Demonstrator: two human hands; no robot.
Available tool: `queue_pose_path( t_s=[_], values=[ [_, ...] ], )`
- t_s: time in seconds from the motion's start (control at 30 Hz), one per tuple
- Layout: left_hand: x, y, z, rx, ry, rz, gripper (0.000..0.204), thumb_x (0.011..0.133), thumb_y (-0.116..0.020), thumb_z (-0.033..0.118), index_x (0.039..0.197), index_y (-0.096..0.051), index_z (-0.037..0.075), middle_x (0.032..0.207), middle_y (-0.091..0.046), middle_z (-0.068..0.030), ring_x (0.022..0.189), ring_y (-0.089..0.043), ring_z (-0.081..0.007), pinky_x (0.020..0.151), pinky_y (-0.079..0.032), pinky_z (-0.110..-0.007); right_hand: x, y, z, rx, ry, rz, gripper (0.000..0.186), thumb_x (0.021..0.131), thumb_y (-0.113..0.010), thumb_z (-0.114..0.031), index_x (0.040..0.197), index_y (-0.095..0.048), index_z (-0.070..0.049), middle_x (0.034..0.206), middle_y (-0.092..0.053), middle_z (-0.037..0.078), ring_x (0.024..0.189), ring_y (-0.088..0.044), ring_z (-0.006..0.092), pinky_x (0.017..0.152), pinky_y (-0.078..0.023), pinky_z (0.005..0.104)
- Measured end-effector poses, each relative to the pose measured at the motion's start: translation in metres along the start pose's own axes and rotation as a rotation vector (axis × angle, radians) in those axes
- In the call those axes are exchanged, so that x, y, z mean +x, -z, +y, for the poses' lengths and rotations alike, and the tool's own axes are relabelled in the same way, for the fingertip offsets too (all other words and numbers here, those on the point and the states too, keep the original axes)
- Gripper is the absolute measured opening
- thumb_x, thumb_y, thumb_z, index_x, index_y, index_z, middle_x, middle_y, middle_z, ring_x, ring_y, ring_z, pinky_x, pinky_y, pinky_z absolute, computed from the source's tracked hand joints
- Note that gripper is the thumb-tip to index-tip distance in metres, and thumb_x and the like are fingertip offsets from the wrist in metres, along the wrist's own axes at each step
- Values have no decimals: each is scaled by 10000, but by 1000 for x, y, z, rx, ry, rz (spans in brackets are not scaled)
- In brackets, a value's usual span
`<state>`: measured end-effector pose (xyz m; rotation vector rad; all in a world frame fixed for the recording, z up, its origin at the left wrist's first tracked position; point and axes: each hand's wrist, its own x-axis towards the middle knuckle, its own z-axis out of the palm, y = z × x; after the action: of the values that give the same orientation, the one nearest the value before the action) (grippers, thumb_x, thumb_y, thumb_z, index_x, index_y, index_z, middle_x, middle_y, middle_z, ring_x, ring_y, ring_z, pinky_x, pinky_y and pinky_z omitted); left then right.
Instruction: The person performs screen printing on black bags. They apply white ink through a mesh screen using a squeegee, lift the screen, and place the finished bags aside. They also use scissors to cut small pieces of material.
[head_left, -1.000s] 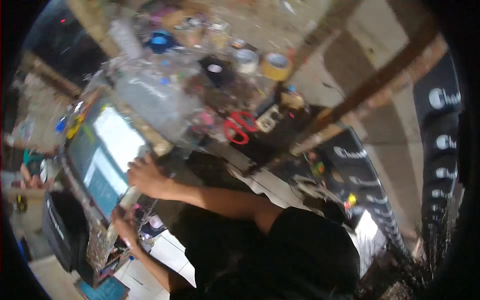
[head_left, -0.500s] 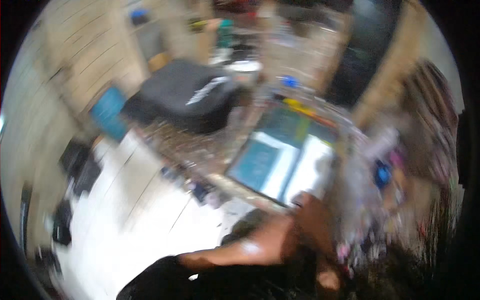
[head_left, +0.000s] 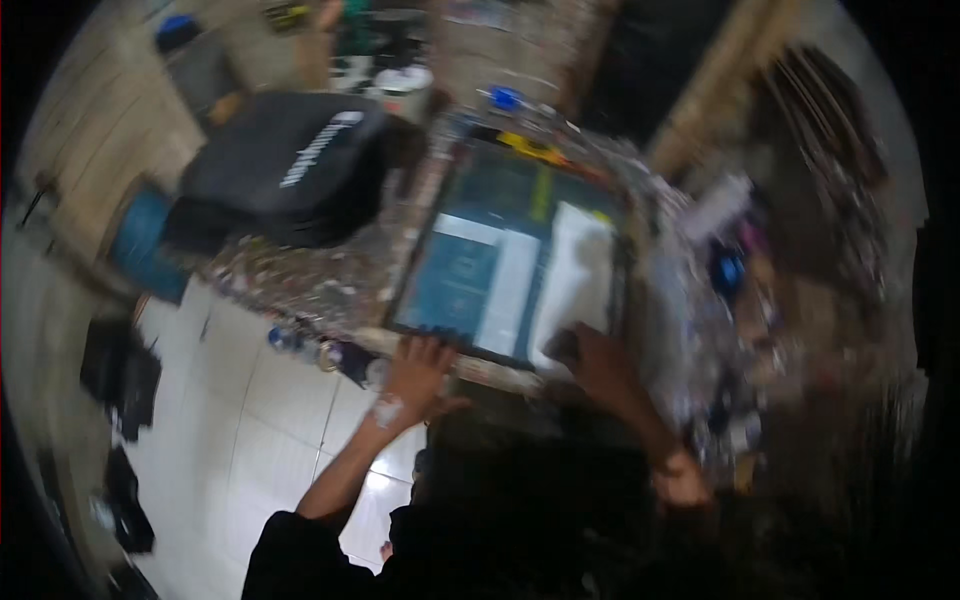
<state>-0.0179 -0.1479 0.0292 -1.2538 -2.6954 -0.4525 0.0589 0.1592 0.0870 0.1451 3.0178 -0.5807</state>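
Note:
A flat printing screen frame (head_left: 500,262) with teal mesh and a white patch lies on a paint-spattered table (head_left: 330,285). My left hand (head_left: 418,378) grips the frame's near edge, fingers over the rim and thumb below. At the near right corner, my right hand (head_left: 598,362) holds the frame by the white patch. Both forearms come up from my dark sleeves at the bottom. The picture is blurred by motion.
A black cloth (head_left: 285,165) with white print lies on the table left of the frame. Blurred pots and a blue object (head_left: 727,270) crowd the right side. White floor tiles (head_left: 250,430) show at lower left, with dark items (head_left: 120,370) on them.
The view has swung round, so the frame went from the left of the picture to its middle. Both hands have stayed on the frame throughout.

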Motion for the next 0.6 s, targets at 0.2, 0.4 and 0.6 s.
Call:
queue_pose_path(
  t_s=[0.2,0.4,0.6],
  values=[
    [24,-4,1,-84,-26,-77,525,788,-796,390,1190,-656,84,1111,-626,-134,1133,-551,-347,979,-395,-511,-23,-3,-9,-34,94,77,190,890,-645,-157,1066,-628,-85,878,-685,150,848,-679,356,831,-499,511],
    [22,-6,5,-23,-29,-57,475,749,-823,343,1124,-673,92,1076,-629,-114,1072,-547,-330,945,-403,-487,95,-36,76,-388,39,425,129,875,-618,-59,996,-638,-97,894,-653,96,899,-660,284,867,-447,540],
    [25,-6,4,-68,-33,-22,490,746,-821,362,1115,-673,75,1015,-618,-118,1007,-560,-331,939,-403,-500,157,2,135,-229,164,408,153,921,-648,-199,954,-601,-57,855,-659,179,833,-674,375,778,-531,482]
  ],
)
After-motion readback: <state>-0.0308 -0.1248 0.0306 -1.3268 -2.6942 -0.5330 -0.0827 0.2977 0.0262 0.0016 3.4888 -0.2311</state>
